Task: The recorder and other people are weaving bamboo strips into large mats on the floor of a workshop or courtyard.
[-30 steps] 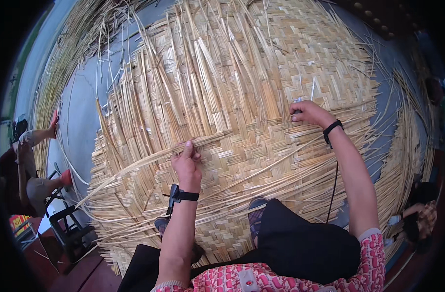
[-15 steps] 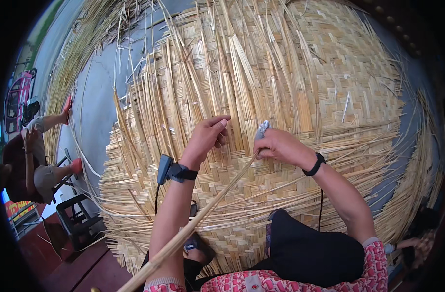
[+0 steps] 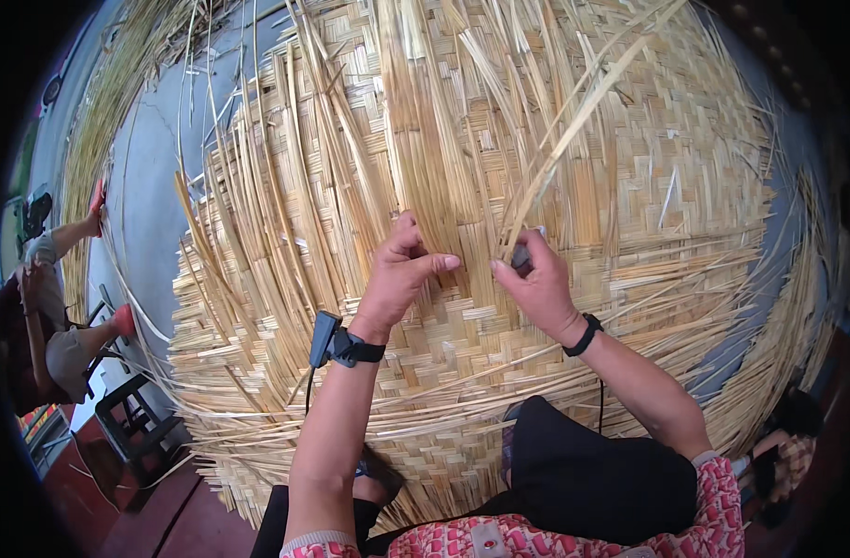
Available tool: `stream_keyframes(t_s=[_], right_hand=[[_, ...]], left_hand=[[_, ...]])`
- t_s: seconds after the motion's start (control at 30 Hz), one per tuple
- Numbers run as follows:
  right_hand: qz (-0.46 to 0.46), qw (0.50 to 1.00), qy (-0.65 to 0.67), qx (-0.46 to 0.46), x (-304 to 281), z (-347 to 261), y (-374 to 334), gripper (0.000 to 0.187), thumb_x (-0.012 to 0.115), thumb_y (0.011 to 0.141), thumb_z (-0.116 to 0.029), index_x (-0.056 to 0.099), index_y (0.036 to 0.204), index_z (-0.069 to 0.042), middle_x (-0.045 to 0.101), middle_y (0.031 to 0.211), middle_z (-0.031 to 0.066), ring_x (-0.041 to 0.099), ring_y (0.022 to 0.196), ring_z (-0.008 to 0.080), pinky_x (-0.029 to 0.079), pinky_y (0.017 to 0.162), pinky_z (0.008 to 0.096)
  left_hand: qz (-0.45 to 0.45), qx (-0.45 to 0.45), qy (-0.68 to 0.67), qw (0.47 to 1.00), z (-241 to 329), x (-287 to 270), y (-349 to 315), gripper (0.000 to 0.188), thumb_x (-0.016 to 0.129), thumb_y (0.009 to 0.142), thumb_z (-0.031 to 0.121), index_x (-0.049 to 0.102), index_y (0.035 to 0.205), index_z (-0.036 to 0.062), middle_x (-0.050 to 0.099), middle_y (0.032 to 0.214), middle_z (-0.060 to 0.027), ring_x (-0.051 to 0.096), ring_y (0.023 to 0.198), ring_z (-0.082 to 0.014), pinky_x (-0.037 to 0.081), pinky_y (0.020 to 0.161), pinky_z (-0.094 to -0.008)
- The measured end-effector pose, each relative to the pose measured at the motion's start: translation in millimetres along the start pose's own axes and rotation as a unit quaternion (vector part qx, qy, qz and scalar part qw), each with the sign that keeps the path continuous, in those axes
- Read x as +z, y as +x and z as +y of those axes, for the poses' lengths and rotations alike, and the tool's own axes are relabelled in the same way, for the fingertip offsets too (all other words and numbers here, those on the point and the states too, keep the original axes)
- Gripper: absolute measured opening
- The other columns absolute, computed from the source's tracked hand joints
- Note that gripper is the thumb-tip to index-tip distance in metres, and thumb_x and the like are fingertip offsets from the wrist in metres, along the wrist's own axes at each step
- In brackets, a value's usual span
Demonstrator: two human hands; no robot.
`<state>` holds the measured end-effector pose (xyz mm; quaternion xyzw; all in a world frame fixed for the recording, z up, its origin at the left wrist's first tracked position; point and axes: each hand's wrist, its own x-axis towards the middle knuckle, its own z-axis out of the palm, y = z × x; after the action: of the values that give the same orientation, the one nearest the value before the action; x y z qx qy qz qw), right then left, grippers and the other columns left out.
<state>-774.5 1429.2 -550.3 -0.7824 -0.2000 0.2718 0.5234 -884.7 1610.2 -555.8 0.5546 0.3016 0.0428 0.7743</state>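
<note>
A wide woven mat (image 3: 499,330) of pale split-reed strips lies in front of me, with long loose strips rising from its weave toward the far side. My left hand (image 3: 404,272) has its fingers curled at the base of a group of upright reed strips (image 3: 415,121); its thumb points right. These strips look smeared by motion near their tops. To the right, my right hand (image 3: 538,279) pinches the near end of a reed strip (image 3: 573,135), which slants up to the far right. Something grey wraps one of its fingers. The strip's very tip is hidden by the fingers.
Loose reeds lie heaped at the far left (image 3: 95,158) and along the right (image 3: 778,316). A black stool (image 3: 137,423) stands at the left. A seated person (image 3: 48,307) is beyond it, and part of another person (image 3: 787,460) shows at the right edge.
The reed strip in my right hand has swung from pointing toward my lower left to slanting away at the far right. My left hand's fingers have come down onto the upright strips.
</note>
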Motion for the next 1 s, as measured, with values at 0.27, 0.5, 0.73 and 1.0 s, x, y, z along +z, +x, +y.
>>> stream_keyframes(t_s=[0.27,0.5,0.73,1.0], right_hand=[[-0.186,0.942,-0.248,-0.131,-8,5,16,0.017,0.072,0.084,-0.023,0.070,0.099,-0.014,0.060,0.083,0.0091,0.061,0.087,0.0295,0.049,0.074,0.0410],[-0.198,0.976,0.083,0.030,-4,24,18,0.030,0.069,0.090,-0.011,0.067,0.120,-0.008,0.066,0.115,0.0050,0.064,0.097,0.0168,0.052,0.088,0.0299],[-0.154,0.985,-0.015,-0.072,-14,-2,-12,0.032,0.061,0.091,-0.004,0.066,0.122,-0.011,0.066,0.117,0.0054,0.064,0.102,0.0194,0.051,0.092,0.0302],[-0.144,0.793,-0.303,-0.509,117,-63,37,0.044,0.054,0.088,-0.001,0.062,0.125,-0.024,0.051,0.141,0.0105,0.035,0.140,0.0298,0.028,0.115,0.0435]], left_hand=[[0.061,0.024,-0.158,0.985,21,4,-41,0.035,0.068,0.085,-0.006,0.069,0.118,0.0060,0.059,0.117,-0.0050,0.059,0.109,-0.0159,0.056,0.086,-0.0266],[0.300,0.045,-0.112,0.946,-45,17,-100,0.030,0.064,0.092,0.001,0.067,0.122,0.0051,0.066,0.103,-0.0058,0.064,0.099,-0.0170,0.058,0.082,-0.0313],[-0.215,-0.086,0.633,0.738,209,-57,-239,0.019,0.064,0.085,0.007,0.074,0.101,0.0109,0.069,0.110,-0.0102,0.065,0.101,-0.0305,0.052,0.085,-0.0397],[0.068,-0.311,0.922,0.223,423,-158,-564,0.013,0.061,0.075,0.007,0.073,0.076,0.0126,0.064,0.081,-0.0095,0.062,0.088,-0.0311,0.048,0.085,-0.0453]])
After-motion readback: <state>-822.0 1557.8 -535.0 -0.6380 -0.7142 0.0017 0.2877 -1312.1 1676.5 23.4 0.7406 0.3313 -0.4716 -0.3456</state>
